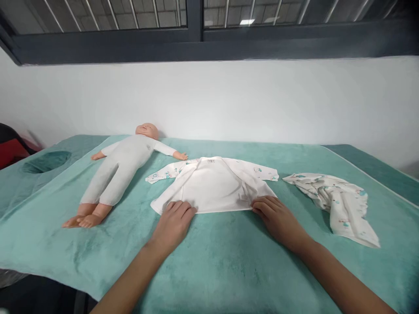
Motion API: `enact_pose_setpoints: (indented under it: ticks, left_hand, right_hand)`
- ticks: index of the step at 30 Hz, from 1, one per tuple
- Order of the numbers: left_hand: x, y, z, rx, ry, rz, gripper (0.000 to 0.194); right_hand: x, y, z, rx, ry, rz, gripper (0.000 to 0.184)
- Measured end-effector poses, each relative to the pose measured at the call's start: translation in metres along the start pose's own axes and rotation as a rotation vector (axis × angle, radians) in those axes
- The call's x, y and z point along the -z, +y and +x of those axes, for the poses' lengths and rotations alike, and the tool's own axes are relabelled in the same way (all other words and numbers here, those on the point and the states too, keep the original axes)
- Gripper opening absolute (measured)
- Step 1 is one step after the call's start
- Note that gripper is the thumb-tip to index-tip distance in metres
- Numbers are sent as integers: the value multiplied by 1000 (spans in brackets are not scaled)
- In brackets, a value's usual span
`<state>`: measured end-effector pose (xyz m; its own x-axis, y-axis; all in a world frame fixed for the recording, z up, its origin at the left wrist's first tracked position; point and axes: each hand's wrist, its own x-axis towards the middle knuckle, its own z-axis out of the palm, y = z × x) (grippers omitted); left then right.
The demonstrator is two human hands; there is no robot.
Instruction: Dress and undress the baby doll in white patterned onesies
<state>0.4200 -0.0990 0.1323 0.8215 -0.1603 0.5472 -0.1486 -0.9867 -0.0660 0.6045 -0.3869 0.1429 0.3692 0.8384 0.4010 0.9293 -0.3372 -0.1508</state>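
A white baby jacket [212,185] with small printed figures lies opened out flat on the teal cover [209,257], inside up, sleeves spread to both sides. My left hand [173,220] rests flat on its near left hem corner, fingers stretched out. At the near right corner of the hem, my right hand [276,216] lies flat too, fingers extended. A baby doll [121,168] in a pale grey suit lies on its back to the left, arms spread, head toward the wall.
A crumpled matching printed garment [340,200] lies to the right of the jacket. The white wall [229,100] runs behind the table under a dark window frame. A round hollow [46,161] sits in the cover at far left. Something red and black [11,150] stands beyond the left edge.
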Motion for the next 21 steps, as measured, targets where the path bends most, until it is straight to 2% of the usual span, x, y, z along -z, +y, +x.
enact_pose_setpoints:
  ticks: [3,6,11,13,14,16,18,19,21]
  left_hand:
    - [0,0,-3,-35,46,-19,16]
    - [-2,2,-6,-54,18,-74,14]
    - [5,7,-4,-8,22,-229,15]
    - [12,1,-1,148,86,-352,19]
    - [16,-6,1,289,132,-404,21]
    - [21,-27,4,650,237,-435,24]
    - [22,-55,6,979,313,-349,28]
    - [21,-69,6,1076,313,-286,32]
    - [16,-92,6,1187,212,-197,43]
  right_hand:
    - [2,0,-3,-16,3,33,15]
    - [7,-2,-4,-19,-36,52,15]
    - [13,-8,-1,27,-89,69,20]
    - [14,-14,2,29,-69,75,23]
    - [15,-18,6,19,-55,84,25]
    - [13,-29,20,-23,-54,126,27]
    - [7,-41,42,-82,-109,178,29]
    - [2,-47,57,-102,-154,191,32]
    - [-14,-57,91,-122,-244,162,43]
